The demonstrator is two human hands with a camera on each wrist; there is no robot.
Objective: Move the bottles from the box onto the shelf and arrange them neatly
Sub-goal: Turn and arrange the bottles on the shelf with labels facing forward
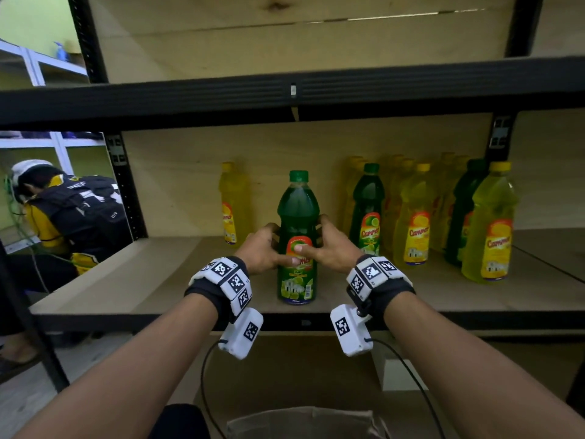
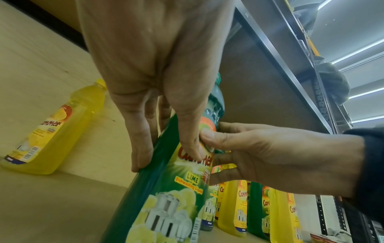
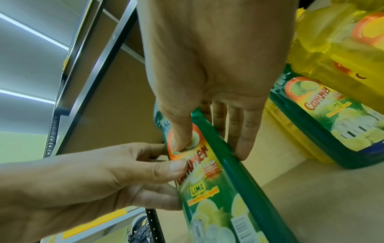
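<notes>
A green lime dishwashing bottle (image 1: pixel 297 213) stands upright on the wooden shelf (image 1: pixel 152 280), near its front edge. Both hands hold it at label height. My left hand (image 1: pixel 273 248) grips its left side, thumb on the label, fingers round the back. My right hand (image 1: pixel 316 239) grips the right side the same way. In the left wrist view the left hand (image 2: pixel 168 156) wraps the green bottle (image 2: pixel 166 197). From the right wrist camera, the right hand (image 3: pixel 212 144) clasps the bottle (image 3: pixel 218 197), thumb pressing the label. The cardboard box (image 1: pixel 300 419) lies below, its inside hidden.
A lone yellow bottle (image 1: pixel 232 204) stands behind-left of the green one. Rows of yellow and green bottles (image 1: pixel 418 217) fill the shelf's right half. The upper shelf beam (image 1: pixel 285 93) runs overhead. Another person (image 1: pixel 69 210) crouches beyond the left upright.
</notes>
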